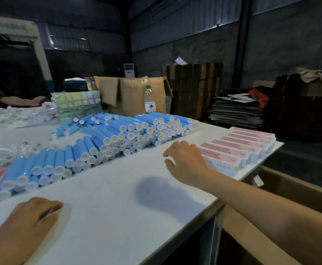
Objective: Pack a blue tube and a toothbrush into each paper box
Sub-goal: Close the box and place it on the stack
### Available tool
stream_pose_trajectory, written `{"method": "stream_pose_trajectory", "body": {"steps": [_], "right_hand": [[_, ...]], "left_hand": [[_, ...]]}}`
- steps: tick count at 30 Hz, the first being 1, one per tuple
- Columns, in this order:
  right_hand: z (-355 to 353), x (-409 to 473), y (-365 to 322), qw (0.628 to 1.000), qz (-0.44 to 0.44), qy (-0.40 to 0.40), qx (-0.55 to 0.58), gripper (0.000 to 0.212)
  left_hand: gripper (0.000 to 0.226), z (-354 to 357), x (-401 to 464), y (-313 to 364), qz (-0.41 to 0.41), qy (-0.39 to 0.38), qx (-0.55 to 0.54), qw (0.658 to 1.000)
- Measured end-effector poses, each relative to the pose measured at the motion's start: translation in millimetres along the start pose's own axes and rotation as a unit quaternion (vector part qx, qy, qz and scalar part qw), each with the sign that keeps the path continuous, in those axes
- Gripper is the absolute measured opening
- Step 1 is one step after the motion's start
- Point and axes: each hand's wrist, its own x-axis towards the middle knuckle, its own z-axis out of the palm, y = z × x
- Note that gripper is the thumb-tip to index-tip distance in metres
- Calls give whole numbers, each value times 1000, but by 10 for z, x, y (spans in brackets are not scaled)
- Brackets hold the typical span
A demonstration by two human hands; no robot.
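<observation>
My right hand reaches out at 2 o'clock, fingers loosely spread and gripping nothing, its far side against the nearest of the paper boxes. My left hand lies palm down on the white surface at 8 o'clock, fingers relaxed, holding nothing.

The boxes are flat and white with pink-red faces bearing a blue stripe. They lie side by side in a row running from my right hand toward 2 o'clock, each with its long axis crossing that row.

The blue tubes are light blue with white caps. They are stacked in a long bank from 9 o'clock to 1 o'clock, long axes running away from me, capped ends pointing toward me.

A clear water bottle stands upright behind the tubes at 12 o'clock, before open cardboard cartons.
</observation>
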Motion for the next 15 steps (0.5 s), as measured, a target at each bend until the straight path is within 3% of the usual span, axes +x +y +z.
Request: {"method": "stream_pose_trajectory", "body": {"steps": [3, 5, 8, 13, 15], "right_hand": [[201, 250, -800, 992, -95, -10, 76, 29], [386, 390, -1308, 984, -147, -28, 99, 30], [666, 504, -1846, 978, -171, -70, 99, 29], [984, 566, -1898, 974, -157, -83, 143, 25], [1039, 588, -1868, 970, -166, -71, 163, 36]], "left_hand": [[23, -103, -117, 210, -19, 28, -29, 999], [19, -149, -132, 257, -29, 8, -17, 999], [20, -161, -141, 323, -48, -3, -41, 998], [25, -191, -152, 375, -60, -5, -33, 998], [28, -199, -155, 399, -68, -2, -16, 998]]}}
